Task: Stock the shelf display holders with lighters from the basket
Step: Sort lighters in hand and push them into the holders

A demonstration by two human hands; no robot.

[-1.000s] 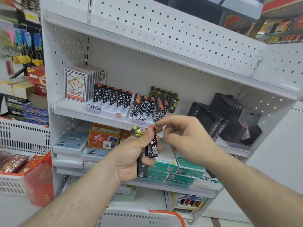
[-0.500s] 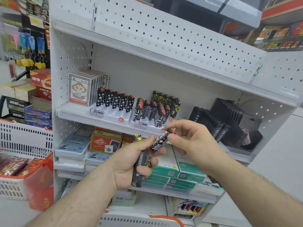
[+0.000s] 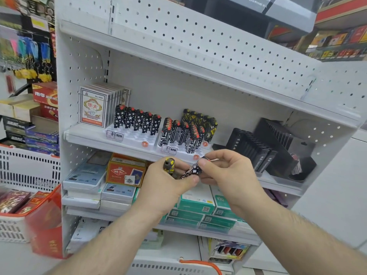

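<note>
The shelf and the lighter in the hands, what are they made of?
The shelf looks like white painted metal: thin, smooth, with punched holes in its back panel. The lighter, pinched by the right hand and held in the left hand, seems to be glossy printed plastic, though blur leaves that uncertain.

Black diamond-print lighter (image 3: pixel 192 170) tilted, pinched btwn both hands (yellow-black lighter (image 3: pixel 169 165) in left fist).

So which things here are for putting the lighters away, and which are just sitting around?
For the job:
- left hand, holding a yellow-topped lighter
- right hand, pinching the patterned lighter
- star lighters in the left holder
- striped lighters in the right holder

Just sitting around:
- playing cards
- black boxes
- green boxes
- red bag
</note>
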